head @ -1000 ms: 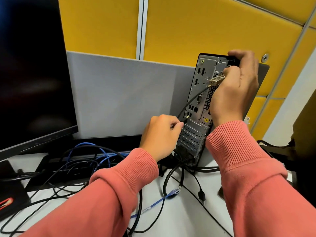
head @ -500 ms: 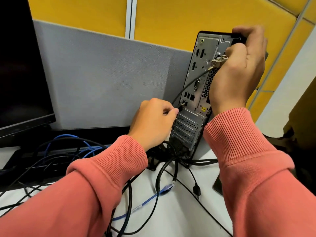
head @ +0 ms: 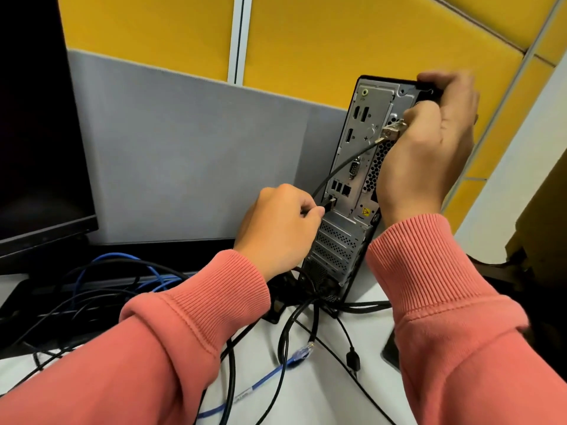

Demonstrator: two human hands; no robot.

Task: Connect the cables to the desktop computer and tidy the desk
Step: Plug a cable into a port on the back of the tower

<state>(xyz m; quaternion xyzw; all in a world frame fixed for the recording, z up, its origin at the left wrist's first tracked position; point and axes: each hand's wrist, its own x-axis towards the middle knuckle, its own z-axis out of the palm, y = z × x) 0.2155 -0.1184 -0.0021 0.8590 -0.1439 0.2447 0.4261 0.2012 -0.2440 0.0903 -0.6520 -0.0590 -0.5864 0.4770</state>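
Note:
A slim black desktop computer (head: 346, 237) stands upright on the white desk, its metal rear panel facing me. My left hand (head: 276, 231) pinches a small black plug (head: 422, 202) at the lower USB ports of the panel. My right hand (head: 429, 148) grips the tower's top rear corner and also holds a metal-shelled connector (head: 392, 131) whose dark cable runs down-left across the panel. A blue network cable (head: 294, 358) with a clear plug lies loose on the desk below the tower. A loose black plug (head: 352, 360) lies to the right of the blue network cable.
A black monitor (head: 40, 124) fills the left. Under it lies a tangle of black and blue cables (head: 116, 277). A grey divider (head: 190, 154) and yellow wall panels stand behind. A dark flat object (head: 389, 352) pokes out beside my right sleeve.
The view has shifted slightly. My left hand has drawn back a little from the USB ports, showing the plug at the port. My right hand keeps its hold on the tower top and connector.

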